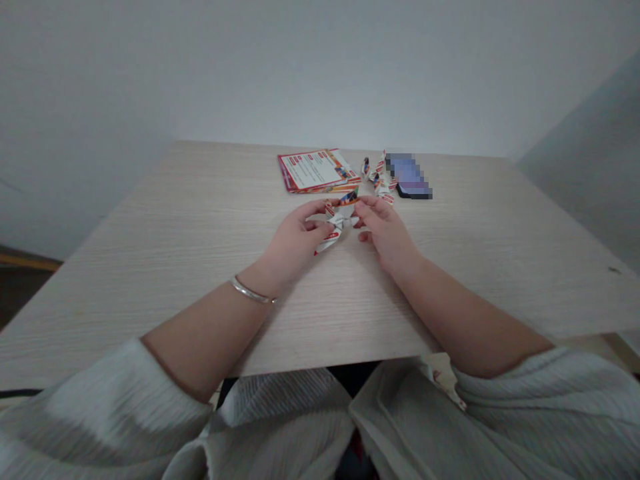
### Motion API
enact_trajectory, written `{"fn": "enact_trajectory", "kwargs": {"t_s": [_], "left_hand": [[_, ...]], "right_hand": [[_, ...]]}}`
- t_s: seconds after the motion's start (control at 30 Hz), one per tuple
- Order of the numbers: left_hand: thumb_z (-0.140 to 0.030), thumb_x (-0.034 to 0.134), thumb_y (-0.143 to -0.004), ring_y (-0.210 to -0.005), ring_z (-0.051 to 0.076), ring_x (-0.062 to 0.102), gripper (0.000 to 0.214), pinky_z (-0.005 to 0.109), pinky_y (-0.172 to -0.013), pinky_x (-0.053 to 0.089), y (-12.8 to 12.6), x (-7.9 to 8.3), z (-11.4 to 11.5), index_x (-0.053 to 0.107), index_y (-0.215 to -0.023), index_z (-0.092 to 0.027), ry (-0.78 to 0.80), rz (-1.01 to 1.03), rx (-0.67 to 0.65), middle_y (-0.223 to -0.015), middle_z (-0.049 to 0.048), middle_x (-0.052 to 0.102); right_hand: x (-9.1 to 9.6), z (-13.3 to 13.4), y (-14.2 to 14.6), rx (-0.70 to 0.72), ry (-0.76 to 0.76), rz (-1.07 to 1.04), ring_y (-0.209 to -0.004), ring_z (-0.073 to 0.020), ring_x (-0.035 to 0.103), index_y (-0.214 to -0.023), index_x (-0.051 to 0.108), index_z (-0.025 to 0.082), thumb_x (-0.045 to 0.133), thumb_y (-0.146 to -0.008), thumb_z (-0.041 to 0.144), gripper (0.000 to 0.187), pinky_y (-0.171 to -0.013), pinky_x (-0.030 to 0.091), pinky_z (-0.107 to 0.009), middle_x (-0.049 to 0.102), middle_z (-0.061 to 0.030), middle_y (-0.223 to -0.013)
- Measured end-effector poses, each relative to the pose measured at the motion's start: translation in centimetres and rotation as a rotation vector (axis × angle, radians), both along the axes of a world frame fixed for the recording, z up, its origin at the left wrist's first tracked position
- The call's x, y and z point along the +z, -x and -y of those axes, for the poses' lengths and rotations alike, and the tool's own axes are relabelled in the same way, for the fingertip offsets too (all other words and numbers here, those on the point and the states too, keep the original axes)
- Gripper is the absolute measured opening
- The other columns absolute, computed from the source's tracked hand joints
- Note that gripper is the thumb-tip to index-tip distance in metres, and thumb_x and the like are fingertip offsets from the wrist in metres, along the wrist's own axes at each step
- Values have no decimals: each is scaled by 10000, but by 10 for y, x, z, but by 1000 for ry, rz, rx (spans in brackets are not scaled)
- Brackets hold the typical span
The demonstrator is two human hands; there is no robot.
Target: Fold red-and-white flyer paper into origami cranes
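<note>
Evidently, the left hand (pixel 293 233) and right hand (pixel 384 227) both pinch the paper (pixel 336 223); it looks light, crisp and easily torn, best held at its folds.

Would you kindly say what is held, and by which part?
A folded printed paper, its left side in the left hand, right side in the right hand.

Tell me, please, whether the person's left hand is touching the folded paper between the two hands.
Touching. The head view shows the left hand gripping the folded paper, its thumb lying across it.
</note>
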State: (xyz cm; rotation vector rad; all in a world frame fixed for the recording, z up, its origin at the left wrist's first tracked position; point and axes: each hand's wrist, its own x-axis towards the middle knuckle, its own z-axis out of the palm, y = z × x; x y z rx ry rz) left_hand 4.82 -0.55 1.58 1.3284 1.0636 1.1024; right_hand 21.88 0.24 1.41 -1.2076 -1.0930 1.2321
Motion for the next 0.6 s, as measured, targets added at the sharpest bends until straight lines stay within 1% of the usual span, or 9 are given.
{"fn": "enact_trajectory", "kwargs": {"t_s": [0.07, 0.13, 0.2, 0.27, 0.37, 0.43, 0.5, 0.6], "left_hand": [[-84, 695, -759, -714, 102, 639, 567, 211, -595, 455, 0, -2, -3, 684, -1307, -228, -24, 16, 8, -1062, 22, 729], [-73, 731, -718, -786, 110, 670, 653, 218, -666, 505, 0, -6, -6, 638, -1344, -233, -37, 56, 55, -1100, 25, 708], [-101, 767, -726, -833, 118, 683, 590, 237, -751, 541, 0, -11, -10, 623, -1288, -211, -37, 98, 120, -1041, 13, 692], [-154, 791, -754, -818, 120, 676, 458, 257, -780, 557, 0, -15, -12, 623, -1179, -196, -12, 149, 159, -950, -10, 679], [-201, 800, -782, -809, 128, 679, 275, 286, -804, 586, 0, -14, -11, 641, -1005, -180, 30, 226, 139, -889, -12, 690], [-200, 808, -780, -802, 130, 684, 207, 281, -784, 594, -1, -10, -8, 659, -921, -171, 54, 247, 126, -890, -2, 710], [-190, 820, -775, -774, 122, 681, 182, 256, -732, 587, -1, -7, -7, 675, -883, -169, 84, 267, 132, -879, -2, 720], [-165, 842, -758, -719, 101, 664, 183, 215, -673, 565, -1, -4, -7, 685, -852, -169, 139, 324, 154, -823, -13, 714]], "right_hand": [[-1, -1, -1, 66, 7, -19, -766, -115, 664, -934, 686, 251, 783, -857, 423, 212, -598, 520, -201, 726, 23, -882], [-4, -2, 1, 95, 28, -55, -781, -123, 682, -838, 655, 232, 781, -863, 401, 212, -675, 583, -245, 729, 14, -873], [-7, -3, 4, 76, 33, -85, -794, -126, 694, -791, 611, 223, 790, -847, 333, 218, -739, 617, -279, 727, 14, -866], [-9, -3, 7, 44, 23, -93, -790, -126, 695, -778, 586, 222, 784, -823, 246, 204, -771, 627, -289, 711, 24, -821], [-7, -1, 11, 15, 25, -113, -756, -124, 685, -773, 587, 220, 745, -812, 171, 170, -765, 626, -281, 692, 39, -751], [-4, 1, 13, 23, 66, -182, -753, -119, 685, -816, 626, 218, 725, -836, 175, 109, -736, 625, -263, 726, 30, -796], [-1, 3, 13, 48, 124, -276, -753, -113, 688, -880, 672, 219, 720, -870, 203, 51, -696, 619, -238, 760, 16, -863], [-1, 5, 11, 115, 159, -348, -739, -115, 690, -909, 699, 221, 747, -891, 246, 57, -660, 611, -223, 771, -1, -880]]}}
